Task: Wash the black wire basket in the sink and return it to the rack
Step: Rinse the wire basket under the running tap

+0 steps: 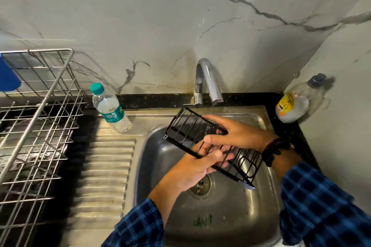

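Veined grey marble wall backed a stainless steel sink, with a steel wire dish rack beside the sink's left edge. Over the basin, tilted, hung the black wire basket, its far corner just under the trickling chrome tap. The left hand curled round its near rim; the right hand lay with straight fingers across the wires. Rubbing along each wire while turning the basket under the tap would likely serve best. Print on the teal-capped clear water bottle and the yellow-labelled soap bottle was too small to read.

Head view, steeply down, close over sink
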`<control>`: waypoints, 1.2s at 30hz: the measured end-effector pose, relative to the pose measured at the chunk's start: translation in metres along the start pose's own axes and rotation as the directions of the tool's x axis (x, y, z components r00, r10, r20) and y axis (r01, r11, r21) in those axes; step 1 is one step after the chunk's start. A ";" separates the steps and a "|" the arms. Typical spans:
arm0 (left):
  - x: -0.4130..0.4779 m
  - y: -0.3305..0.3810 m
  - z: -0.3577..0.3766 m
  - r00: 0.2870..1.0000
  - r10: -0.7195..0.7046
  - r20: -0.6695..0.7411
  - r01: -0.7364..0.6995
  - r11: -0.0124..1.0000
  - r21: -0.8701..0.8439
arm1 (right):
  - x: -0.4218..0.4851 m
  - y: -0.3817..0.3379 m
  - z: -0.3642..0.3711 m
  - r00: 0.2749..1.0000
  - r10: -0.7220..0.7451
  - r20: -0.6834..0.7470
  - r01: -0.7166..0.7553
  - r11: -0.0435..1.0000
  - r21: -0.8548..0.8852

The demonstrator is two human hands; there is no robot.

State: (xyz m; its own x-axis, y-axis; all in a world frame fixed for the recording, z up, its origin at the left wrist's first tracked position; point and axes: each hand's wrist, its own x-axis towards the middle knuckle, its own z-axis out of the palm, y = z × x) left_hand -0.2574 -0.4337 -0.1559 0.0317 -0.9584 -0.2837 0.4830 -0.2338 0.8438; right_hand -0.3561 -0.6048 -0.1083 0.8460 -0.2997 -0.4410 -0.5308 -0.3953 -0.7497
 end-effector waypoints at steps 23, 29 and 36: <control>0.031 0.033 -0.022 0.633 0.193 -0.749 0.261 0.859 0.441 | -0.020 0.019 0.051 0.812 -0.287 -0.508 -0.289 0.558 -0.778; 0.035 0.024 -0.020 0.659 0.323 -0.679 0.270 0.741 0.614 | -0.020 0.026 0.056 0.778 -0.237 -0.582 -0.340 0.620 -0.707; 0.011 0.014 -0.024 0.798 0.250 -0.549 -0.010 0.915 0.403 | -0.023 0.031 0.053 0.794 -0.107 -0.599 -0.197 0.886 -0.419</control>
State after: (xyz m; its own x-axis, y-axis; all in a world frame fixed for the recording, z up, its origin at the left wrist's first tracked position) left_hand -0.2292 -0.4438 -0.1581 0.6263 -0.7332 -0.2649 0.0888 -0.2705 0.9586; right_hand -0.3890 -0.5646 -0.1473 0.6979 -0.7158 0.0256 -0.6583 -0.6551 -0.3709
